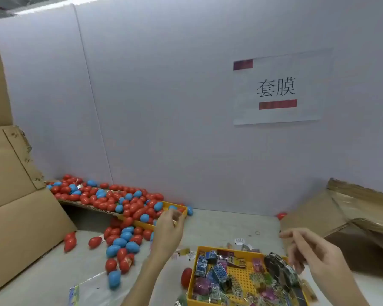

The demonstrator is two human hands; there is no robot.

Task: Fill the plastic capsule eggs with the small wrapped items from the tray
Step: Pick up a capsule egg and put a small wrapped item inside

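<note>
Cardboard box (16, 184) standing at far left, flap torn along its edge. Just right of it, heaped red and blue capsule eggs (111, 198) on a cardboard sheet, spilling into a yellow tray (181, 208) at the back and down onto the grey table (219, 224). More eggs loose on the table below the heap, red ones and blue ones mixed, one blue egg (114, 279) lying nearest, beside a clear plastic bag (86, 290). Left hand (169, 230) raised over the near corner of the back tray, fingers curled together toward the thumb; blurred, so cannot tell whether anything is pinched between them. One red egg (186, 276) lying on the table touching the left wall of the front yellow tray (241, 277). Front tray holding small wrapped items (217, 272): blue, purple, green and dark packets piled loosely on its gridded floor. A few stray wrappers (239, 240) scattered on the table just behind it. Right hand (307, 252) hovering over the tray's right end, fingers spread apart and loosely bent, holding nothing visible. Flattened cardboard (352, 217) leaning at far right, a red egg (281, 215) beside its left edge. Printed sign (276, 89) on the white wall above.
</note>
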